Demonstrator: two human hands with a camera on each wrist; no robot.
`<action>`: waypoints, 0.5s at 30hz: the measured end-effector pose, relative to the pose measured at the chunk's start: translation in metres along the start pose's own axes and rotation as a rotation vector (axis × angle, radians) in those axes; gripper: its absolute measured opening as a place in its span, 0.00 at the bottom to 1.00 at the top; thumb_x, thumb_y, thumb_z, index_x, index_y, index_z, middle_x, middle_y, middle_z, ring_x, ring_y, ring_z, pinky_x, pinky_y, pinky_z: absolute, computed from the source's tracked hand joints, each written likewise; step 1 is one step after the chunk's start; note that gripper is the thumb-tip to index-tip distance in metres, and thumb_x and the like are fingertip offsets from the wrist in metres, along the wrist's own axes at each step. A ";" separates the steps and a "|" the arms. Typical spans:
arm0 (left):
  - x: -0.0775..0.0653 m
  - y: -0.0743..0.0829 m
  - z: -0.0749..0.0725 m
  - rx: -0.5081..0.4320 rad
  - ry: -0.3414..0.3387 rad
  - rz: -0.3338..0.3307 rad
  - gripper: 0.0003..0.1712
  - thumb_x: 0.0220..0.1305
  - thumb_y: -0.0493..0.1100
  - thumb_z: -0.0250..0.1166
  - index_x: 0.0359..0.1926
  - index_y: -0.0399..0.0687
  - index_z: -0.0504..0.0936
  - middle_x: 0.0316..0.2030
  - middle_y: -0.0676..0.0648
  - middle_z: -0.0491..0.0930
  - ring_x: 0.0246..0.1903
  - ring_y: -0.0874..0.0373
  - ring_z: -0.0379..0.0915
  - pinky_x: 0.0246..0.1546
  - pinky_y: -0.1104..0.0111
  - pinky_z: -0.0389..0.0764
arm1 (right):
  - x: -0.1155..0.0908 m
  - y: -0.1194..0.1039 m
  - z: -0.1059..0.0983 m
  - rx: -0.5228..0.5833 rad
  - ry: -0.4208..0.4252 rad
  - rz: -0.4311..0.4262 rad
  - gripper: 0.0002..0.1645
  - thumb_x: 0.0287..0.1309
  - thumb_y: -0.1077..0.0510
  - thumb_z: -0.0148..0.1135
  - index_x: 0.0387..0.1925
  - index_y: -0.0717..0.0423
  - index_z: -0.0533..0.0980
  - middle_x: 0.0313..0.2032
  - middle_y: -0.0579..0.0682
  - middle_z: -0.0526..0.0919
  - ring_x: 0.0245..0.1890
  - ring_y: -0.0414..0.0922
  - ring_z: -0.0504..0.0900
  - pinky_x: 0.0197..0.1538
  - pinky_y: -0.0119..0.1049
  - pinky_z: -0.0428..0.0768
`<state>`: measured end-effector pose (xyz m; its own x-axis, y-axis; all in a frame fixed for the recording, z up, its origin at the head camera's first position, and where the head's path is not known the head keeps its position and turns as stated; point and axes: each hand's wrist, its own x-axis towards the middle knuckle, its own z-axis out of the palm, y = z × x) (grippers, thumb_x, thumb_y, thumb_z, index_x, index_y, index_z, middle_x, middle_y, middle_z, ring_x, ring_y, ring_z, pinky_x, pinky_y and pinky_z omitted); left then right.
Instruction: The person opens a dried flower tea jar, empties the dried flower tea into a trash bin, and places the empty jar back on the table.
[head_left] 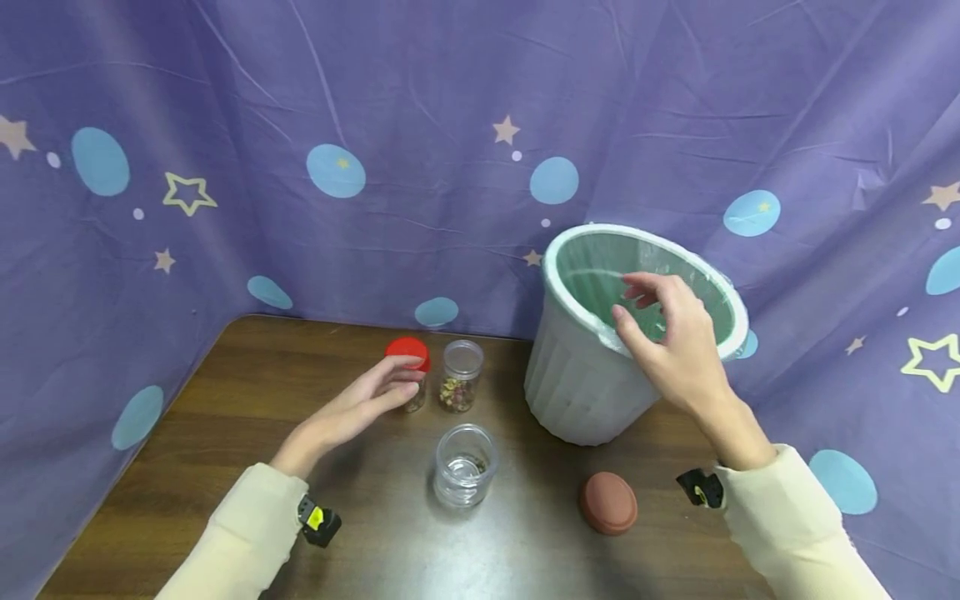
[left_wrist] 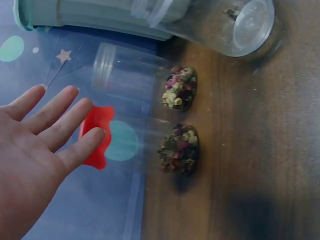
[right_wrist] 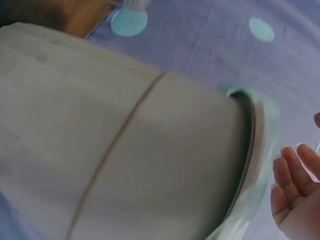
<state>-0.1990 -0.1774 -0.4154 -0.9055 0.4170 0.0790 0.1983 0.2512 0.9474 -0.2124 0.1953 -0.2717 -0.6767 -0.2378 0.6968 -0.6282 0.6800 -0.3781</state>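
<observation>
My left hand [head_left: 366,402], fingers extended and slightly bent, is beside a clear jar with a red lid [head_left: 406,350] and partly covers it in the head view. Dried flowers [left_wrist: 179,150] fill the bottom of that jar. Next to it stands a second clear jar [head_left: 461,375], also with dried flowers at the bottom. Closer to me is a larger clear jar [head_left: 465,471] with a few dark bits inside. Above the mouth of a grey bin [head_left: 581,375] hovers my right hand [head_left: 678,350], its fingers loosely bent around nothing.
A reddish-brown round lid [head_left: 608,503] lies on the wooden table [head_left: 375,533], to the right of the large jar. The bin has a pale green liner [head_left: 600,283] folded over its rim. A purple patterned curtain [head_left: 420,167] hangs behind the table and along its sides.
</observation>
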 end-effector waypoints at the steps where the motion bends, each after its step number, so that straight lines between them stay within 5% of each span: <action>1: 0.000 0.001 -0.001 0.001 0.002 0.006 0.31 0.73 0.45 0.55 0.70 0.37 0.61 0.65 0.34 0.71 0.66 0.36 0.66 0.59 0.74 0.71 | 0.001 -0.003 0.003 -0.006 -0.010 -0.026 0.21 0.57 0.60 0.62 0.52 0.62 0.77 0.39 0.58 0.81 0.41 0.50 0.77 0.47 0.40 0.66; 6: 0.002 0.004 -0.003 0.023 0.017 0.008 0.30 0.71 0.44 0.57 0.68 0.35 0.64 0.63 0.32 0.72 0.63 0.37 0.70 0.57 0.74 0.73 | 0.005 -0.015 0.023 -0.056 -0.066 -0.151 0.21 0.55 0.57 0.63 0.50 0.62 0.77 0.40 0.57 0.82 0.42 0.54 0.77 0.47 0.47 0.68; 15: 0.004 0.006 0.001 0.056 0.011 -0.043 0.32 0.70 0.49 0.60 0.68 0.39 0.65 0.64 0.39 0.73 0.63 0.43 0.72 0.62 0.56 0.74 | 0.003 -0.034 0.056 -0.235 -0.242 -0.287 0.18 0.57 0.53 0.62 0.48 0.56 0.79 0.40 0.52 0.82 0.41 0.53 0.77 0.43 0.46 0.71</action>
<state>-0.2009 -0.1729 -0.4095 -0.9176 0.3952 0.0428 0.1801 0.3174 0.9310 -0.2147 0.1329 -0.2915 -0.5758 -0.5761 0.5801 -0.7180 0.6958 -0.0216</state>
